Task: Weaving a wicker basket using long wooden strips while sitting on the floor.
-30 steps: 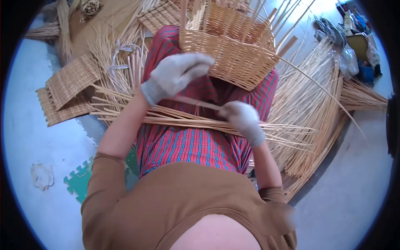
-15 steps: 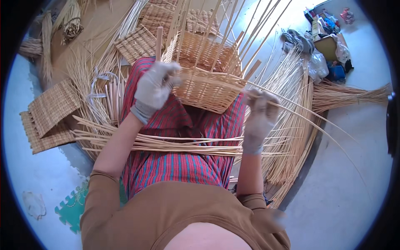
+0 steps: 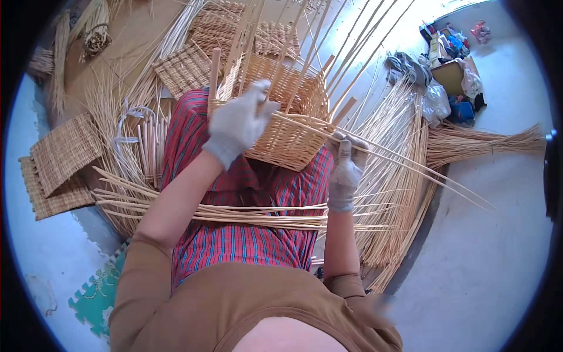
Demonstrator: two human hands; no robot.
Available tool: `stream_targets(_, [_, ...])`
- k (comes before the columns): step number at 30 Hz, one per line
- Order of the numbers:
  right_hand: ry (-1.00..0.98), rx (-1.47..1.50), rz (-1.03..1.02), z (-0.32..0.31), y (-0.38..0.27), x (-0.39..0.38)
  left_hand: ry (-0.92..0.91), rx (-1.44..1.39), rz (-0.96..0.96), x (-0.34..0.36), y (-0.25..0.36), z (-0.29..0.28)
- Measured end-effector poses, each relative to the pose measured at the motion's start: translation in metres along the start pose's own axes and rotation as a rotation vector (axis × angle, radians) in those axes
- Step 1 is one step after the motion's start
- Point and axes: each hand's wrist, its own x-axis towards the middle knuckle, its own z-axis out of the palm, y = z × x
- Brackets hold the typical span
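Left hand (image 3: 243, 120), gloved, was at the near rim of the basket (image 3: 287, 146), fingers loosely apart; could not tell whether it pinched anything there. Right hand (image 3: 346, 170), also gloved, was grasping long strands (image 3: 390, 154) just beyond the basket's right corner, thumb up, fingers bent around them. Strands ran from the rim near the left hand, through the right hand, and trailed off to its right, ends drooping.

Basket sat between the hands and a bit ahead of them, tilted, over the knees; thin upright stakes fanned out ahead of both hands. Thick corner post (image 3: 345, 111) stood just ahead of the right hand, another post (image 3: 214, 76) ahead and left of the left hand.

Bundle of rods (image 3: 275, 221) lay across the plaid cloth (image 3: 234, 252) of the lap, nearer the body than either hand. Left of the left hand: two overlapping woven mats (image 3: 64, 152); back toward the body on that side, green foam mat (image 3: 94, 299). Right of the right hand: big pile of pale rods (image 3: 399, 188), then a thinner brownish bundle (image 3: 487, 144) farther out.
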Motion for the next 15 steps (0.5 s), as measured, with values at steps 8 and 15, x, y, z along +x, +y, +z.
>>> stream_targets(8, [0.029,-0.027,-0.046,0.018,-0.002,0.022,-0.589,-0.591,-0.388,0.025,-0.024,-0.002])
stream_targets(15, [-0.231,-0.782,-0.755,0.162,-0.039,0.120,-0.210,-0.374,-0.139,0.018,-0.025,0.041])
